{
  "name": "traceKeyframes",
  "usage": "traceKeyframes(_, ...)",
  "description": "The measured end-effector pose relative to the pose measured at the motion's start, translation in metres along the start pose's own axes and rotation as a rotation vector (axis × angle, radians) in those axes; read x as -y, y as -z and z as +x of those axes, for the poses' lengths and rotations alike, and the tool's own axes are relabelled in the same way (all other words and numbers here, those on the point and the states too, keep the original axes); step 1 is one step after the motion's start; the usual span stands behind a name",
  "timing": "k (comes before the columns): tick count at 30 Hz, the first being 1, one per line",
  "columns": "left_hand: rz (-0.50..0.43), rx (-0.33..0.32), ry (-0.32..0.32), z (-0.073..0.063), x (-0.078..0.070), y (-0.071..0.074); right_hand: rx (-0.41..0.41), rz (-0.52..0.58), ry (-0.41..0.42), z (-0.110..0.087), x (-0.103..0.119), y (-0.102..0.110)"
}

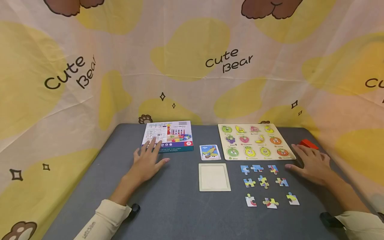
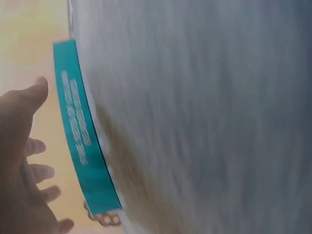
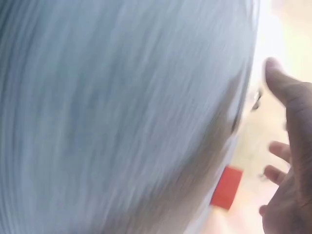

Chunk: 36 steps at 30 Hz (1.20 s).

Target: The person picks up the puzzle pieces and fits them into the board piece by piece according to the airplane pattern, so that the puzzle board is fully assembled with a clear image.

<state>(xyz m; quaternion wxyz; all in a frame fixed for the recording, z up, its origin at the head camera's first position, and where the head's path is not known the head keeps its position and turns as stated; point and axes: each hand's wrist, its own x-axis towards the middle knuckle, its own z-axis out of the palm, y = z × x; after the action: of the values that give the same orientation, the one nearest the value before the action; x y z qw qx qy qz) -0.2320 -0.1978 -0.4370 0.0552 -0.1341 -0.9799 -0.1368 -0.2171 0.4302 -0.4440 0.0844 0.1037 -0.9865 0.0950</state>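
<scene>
My left hand, fingers spread, is over the front of a flat toy box at the back left; the box's teal side shows in the left wrist view. At the right, my right hand has its fingers extended beside a red block and the right edge of a wooden fruit board. Neither hand holds anything. Between them lie a picture card with a yellow airplane, a pale square tray, and several loose jigsaw pieces in rows.
The dark grey table meets a fabric wall with bear prints at the back and both sides. The fruit board stands behind the jigsaw pieces. Dark wrist devices sit at both cuffs.
</scene>
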Motion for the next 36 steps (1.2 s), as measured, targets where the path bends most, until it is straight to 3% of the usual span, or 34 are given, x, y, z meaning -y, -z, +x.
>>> traceKeyframes(6,-0.108,0.026,-0.058,-0.004,-0.033,-0.006,0.052,0.035,0.045,0.008,0.039,-0.001)
traceKeyframes(14,-0.240,0.214,-0.174,-0.009,-0.075,-0.010,0.090,0.125,0.138,0.018,0.095,-0.005)
traceKeyframes(19,-0.294,0.288,-0.231,-0.008,-0.093,-0.013,0.124,0.176,0.204,0.025,0.120,-0.011)
traceKeyframes(26,-0.300,0.309,-0.266,-0.004,-0.107,-0.023,0.184,0.207,0.223,0.033,0.138,-0.019)
traceKeyframes(36,-0.281,0.350,-0.222,-0.006,-0.108,-0.028,0.175,0.218,0.206,0.034,0.142,-0.024)
